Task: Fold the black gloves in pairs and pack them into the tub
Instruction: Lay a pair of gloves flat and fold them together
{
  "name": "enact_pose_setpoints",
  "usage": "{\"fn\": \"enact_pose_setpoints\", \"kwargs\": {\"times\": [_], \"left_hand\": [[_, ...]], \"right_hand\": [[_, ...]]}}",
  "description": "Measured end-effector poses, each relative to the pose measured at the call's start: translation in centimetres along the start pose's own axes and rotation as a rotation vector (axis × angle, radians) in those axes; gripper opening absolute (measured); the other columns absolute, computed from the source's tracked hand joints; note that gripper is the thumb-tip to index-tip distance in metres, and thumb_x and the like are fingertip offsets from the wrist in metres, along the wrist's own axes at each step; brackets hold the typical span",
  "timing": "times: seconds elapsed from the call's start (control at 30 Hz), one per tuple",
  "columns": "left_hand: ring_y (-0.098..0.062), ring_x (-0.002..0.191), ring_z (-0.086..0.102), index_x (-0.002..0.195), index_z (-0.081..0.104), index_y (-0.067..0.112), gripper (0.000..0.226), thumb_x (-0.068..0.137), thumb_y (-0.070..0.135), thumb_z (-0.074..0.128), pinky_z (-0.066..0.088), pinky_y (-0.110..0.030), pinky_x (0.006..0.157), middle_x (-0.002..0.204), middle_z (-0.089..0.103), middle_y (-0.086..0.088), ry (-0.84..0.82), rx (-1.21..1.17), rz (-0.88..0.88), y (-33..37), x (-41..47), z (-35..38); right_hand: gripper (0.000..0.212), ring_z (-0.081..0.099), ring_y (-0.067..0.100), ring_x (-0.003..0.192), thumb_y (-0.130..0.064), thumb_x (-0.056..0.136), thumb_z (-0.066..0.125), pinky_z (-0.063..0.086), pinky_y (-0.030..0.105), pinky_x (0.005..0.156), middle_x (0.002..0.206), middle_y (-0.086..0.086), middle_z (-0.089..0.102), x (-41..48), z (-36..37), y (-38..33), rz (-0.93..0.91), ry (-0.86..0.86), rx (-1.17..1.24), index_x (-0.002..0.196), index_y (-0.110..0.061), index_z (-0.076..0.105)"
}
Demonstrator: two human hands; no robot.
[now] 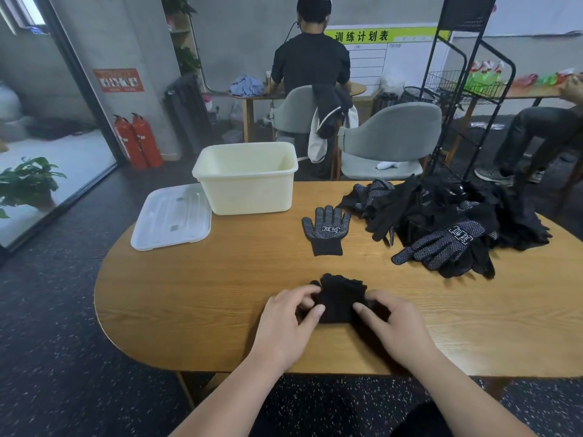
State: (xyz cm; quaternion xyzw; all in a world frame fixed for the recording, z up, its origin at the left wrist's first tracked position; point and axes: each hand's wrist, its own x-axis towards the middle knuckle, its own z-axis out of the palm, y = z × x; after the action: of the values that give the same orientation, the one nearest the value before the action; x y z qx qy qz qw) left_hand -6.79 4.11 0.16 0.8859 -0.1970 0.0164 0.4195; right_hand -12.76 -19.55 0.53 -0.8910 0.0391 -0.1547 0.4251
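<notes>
While you are pinching the folded bundle of black knit gloves (339,299) between both hands close to the near edge of the oval wooden table (189,294), your left hand (284,323) is curling its fingers into the bundle's left side and your right hand (394,326) is gripping its right side, both holding cloth. If either pinch is loosening before the fold is tucked, the springy knit is likely going to be opening out again, and the rectangular cream plastic tub (246,184) is standing well apart at the far edge, so the carry is giving it room to unroll. Whether you are holding a true pair I cannot tell; the single black glove with white grip dots (326,230) is lying flat beyond the bundle and is risking being left unmatched. The bundle is looking squat, its longer axis seemingly running from the near edge toward the far edge, ruffled end pointing away from you. The flat glove is lying likewise, fingers pointing at the far edge.
</notes>
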Motion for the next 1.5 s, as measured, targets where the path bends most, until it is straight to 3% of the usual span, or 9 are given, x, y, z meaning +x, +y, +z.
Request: {"fn": "enact_pose_setpoints", "kwargs": {"times": [0.37,0.43,0.5,0.6,0.8,1.03,1.13,1.33,1.5], "left_hand": [[0.006,0.124,0.049,0.137,0.062,0.037,0.031,0.107,0.032,0.06,0.041,-0.015,0.105,0.127,0.05,0.029,-0.049,0.124,0.133,0.2,0.0,0.2],[0.005,0.126,0.046,0.133,0.067,0.033,0.027,0.108,0.033,0.058,0.041,-0.014,0.106,0.128,0.046,0.029,-0.05,0.146,0.13,0.0,0.0,0.5],[0.001,0.127,0.045,0.127,0.073,0.029,0.026,0.109,0.035,0.054,0.044,-0.02,0.106,0.127,0.048,0.024,-0.028,0.209,0.151,-0.1,-0.1,0.9],[-0.006,0.131,0.043,0.123,0.074,0.027,0.036,0.109,0.041,0.044,0.044,-0.032,0.109,0.126,0.051,0.018,0.008,0.35,0.217,-0.1,-0.1,1.6],[-0.009,0.146,0.034,0.143,0.062,0.025,0.046,0.107,0.042,0.039,0.034,-0.034,0.118,0.155,0.044,0.015,-0.042,0.453,0.264,1.0,-0.5,1.0],[-0.008,0.152,0.029,0.153,0.053,0.025,0.057,0.109,0.048,0.025,0.021,-0.038,0.129,0.164,0.043,0.012,-0.178,0.526,0.307,1.1,-0.6,1.3],[-0.009,0.157,0.023,0.153,0.052,0.021,0.061,0.108,0.049,0.021,0.01,-0.038,0.132,0.167,0.039,0.008,-0.15,0.561,0.235,1.2,-0.4,1.3],[-0.017,0.151,0.031,0.159,0.044,0.029,0.057,0.109,0.05,0.025,0.029,-0.042,0.125,0.165,0.04,0.01,-0.175,0.593,0.275,1.7,-0.7,1.1],[-0.02,0.161,0.01,0.165,0.03,0.035,0.062,0.108,0.057,0.018,0.007,-0.043,0.133,0.171,0.027,0.006,-0.172,0.607,0.124,1.7,-0.2,1.0]], "right_hand": [[0.031,0.057,0.002,0.065,-0.035,0.089,0.082,0.042,0.009,0.06,0.086,-0.02,0.057,0.6,2.1,0.2,0.066,0.157,-0.232,0.117,-0.033,0.07],[0.03,0.06,0.006,0.081,-0.034,0.094,0.074,0.045,0.013,0.071,0.106,-0.015,0.056,0.5,2.3,0.0,0.028,0.212,-0.31,0.124,-0.029,0.07],[0.036,0.058,0.024,0.114,-0.038,0.102,0.061,0.051,0.035,0.09,0.135,-0.008,0.057,0.3,2.5,0.0,-0.113,0.223,-0.48,0.135,-0.025,0.066],[0.059,0.022,0.016,0.157,-0.058,0.11,0.033,0.036,0.041,0.119,0.171,-0.011,0.026,0.3,3.3,0.0,-0.193,-0.056,-0.645,0.16,-0.027,0.039],[0.071,-0.021,0.006,0.158,-0.065,0.104,0.002,0.002,0.035,0.131,0.173,-0.017,-0.014,0.9,3.3,0.2,-0.191,-0.264,-0.675,0.167,-0.032,0.001],[0.044,0.037,0.019,0.15,-0.035,0.102,0.049,0.042,0.047,0.117,0.159,-0.01,0.047,0.8,2.7,1.6,-0.109,-0.012,-0.454,0.145,-0.03,0.059],[0.043,0.041,0.02,0.145,-0.05,0.107,0.039,0.046,0.047,0.111,0.155,-0.011,0.05,0.8,3.0,1.2,-0.132,-0.032,-0.525,0.143,-0.039,0.06],[0.047,0.042,0.014,0.137,-0.052,0.108,0.037,0.043,0.041,0.114,0.151,-0.012,0.046,0.6,2.5,0.5,-0.069,0.02,-0.402,0.149,-0.036,0.054],[0.05,0.038,0.016,0.139,-0.053,0.109,0.034,0.039,0.039,0.117,0.153,-0.01,0.044,0.6,2.4,0.1,-0.041,-0.002,-0.422,0.152,-0.033,0.049]]}}
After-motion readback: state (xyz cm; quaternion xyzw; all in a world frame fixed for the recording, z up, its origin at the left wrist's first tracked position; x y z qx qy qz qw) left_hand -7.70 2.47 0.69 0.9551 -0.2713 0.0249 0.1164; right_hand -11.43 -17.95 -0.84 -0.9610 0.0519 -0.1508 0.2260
